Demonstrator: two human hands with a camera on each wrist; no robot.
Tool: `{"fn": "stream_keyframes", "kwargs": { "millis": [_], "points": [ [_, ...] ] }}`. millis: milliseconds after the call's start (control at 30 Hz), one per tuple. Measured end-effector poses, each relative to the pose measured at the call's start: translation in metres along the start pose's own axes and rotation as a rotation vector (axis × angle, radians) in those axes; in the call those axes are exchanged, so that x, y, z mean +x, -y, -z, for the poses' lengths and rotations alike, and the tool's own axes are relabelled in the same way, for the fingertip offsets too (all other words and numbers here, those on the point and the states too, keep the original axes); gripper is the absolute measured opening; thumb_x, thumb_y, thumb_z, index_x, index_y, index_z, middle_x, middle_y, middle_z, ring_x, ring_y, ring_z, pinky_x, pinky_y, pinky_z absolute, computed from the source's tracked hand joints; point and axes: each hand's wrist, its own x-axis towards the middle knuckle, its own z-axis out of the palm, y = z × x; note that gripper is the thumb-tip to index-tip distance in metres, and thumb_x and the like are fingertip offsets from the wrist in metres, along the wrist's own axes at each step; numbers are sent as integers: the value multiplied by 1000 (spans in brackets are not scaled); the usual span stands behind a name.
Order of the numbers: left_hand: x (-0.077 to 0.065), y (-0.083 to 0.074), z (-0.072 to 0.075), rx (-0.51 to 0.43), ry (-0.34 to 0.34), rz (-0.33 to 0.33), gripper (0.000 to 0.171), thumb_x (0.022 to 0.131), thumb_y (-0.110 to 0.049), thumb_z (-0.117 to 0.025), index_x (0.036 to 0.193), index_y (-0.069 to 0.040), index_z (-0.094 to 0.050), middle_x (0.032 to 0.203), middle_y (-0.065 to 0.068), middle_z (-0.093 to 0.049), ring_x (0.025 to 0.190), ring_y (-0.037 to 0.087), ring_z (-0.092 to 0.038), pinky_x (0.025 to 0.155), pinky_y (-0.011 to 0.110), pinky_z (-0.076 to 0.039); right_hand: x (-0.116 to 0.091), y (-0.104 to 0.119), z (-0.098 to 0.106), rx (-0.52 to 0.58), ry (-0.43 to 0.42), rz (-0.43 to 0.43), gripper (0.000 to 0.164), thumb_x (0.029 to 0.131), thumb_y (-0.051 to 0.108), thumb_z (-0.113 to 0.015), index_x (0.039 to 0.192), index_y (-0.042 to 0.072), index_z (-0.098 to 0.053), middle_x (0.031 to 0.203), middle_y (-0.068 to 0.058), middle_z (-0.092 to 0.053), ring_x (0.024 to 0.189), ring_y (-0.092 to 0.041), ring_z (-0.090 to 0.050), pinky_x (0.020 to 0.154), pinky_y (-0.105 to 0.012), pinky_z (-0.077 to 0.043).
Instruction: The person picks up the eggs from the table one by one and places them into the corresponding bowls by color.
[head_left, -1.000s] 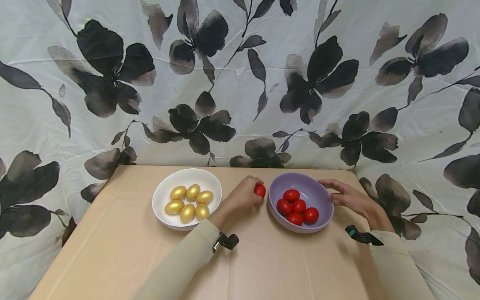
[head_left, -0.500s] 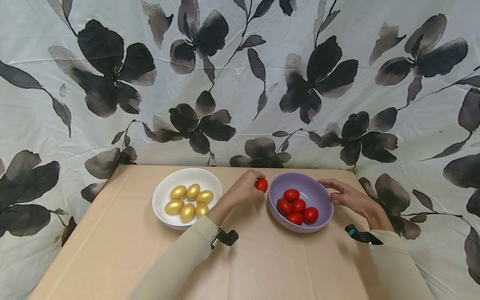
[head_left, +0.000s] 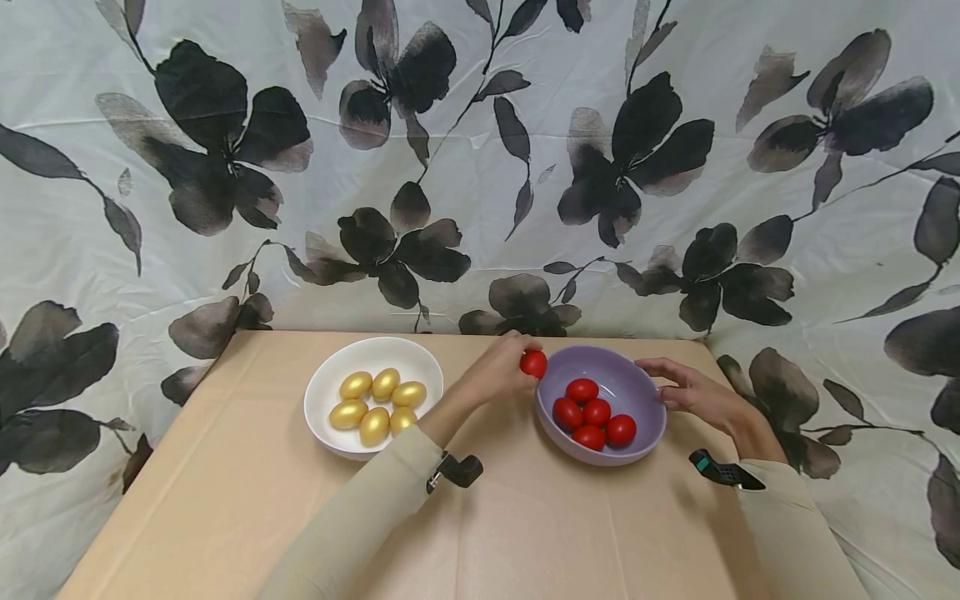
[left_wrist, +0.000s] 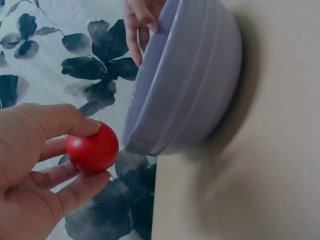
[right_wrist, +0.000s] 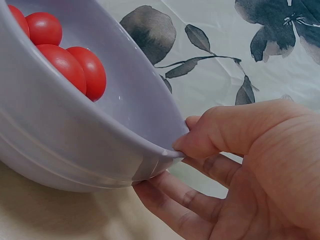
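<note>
My left hand [head_left: 501, 367] pinches a red egg [head_left: 533, 363] between thumb and fingers, raised at the left rim of the purple bowl [head_left: 551, 417]. In the left wrist view the red egg [left_wrist: 92, 148] shows close beside the tilted-looking bowl wall [left_wrist: 185, 90]. Several more red eggs [head_left: 589, 437] lie together inside that bowl. On its right side, my right hand [head_left: 701, 396] grips the rim. The right wrist view has the thumb [right_wrist: 192, 142] on the rim's edge and fingers [right_wrist: 175, 190] against the outer wall.
To the left stands a white bowl [head_left: 318, 417] with several golden eggs [head_left: 374, 426], partly behind the left forearm. Both bowls rest on a light wooden-coloured table [head_left: 525, 533]. A flower-printed cloth [head_left: 510, 208] hangs behind the table's back edge.
My left hand has moved slightly right and up with the red egg, from beside the purple bowl to its left rim. The right hand stays on the bowl.
</note>
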Motion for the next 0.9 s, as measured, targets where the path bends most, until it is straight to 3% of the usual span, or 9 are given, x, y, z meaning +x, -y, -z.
{"fn": "stream_keyframes", "kwargs": {
  "millis": [900],
  "points": [
    [10, -31, -5, -39, 52, -27, 46, 86, -10, -75, 131, -8, -64, 121, 9, -58, 107, 20, -61, 86, 22, -58, 0, 0, 0, -8, -7, -14, 59, 95, 3, -57, 152, 14, -43, 156, -22, -37, 140, -50, -37, 102, -58, -51]
  ]
}}
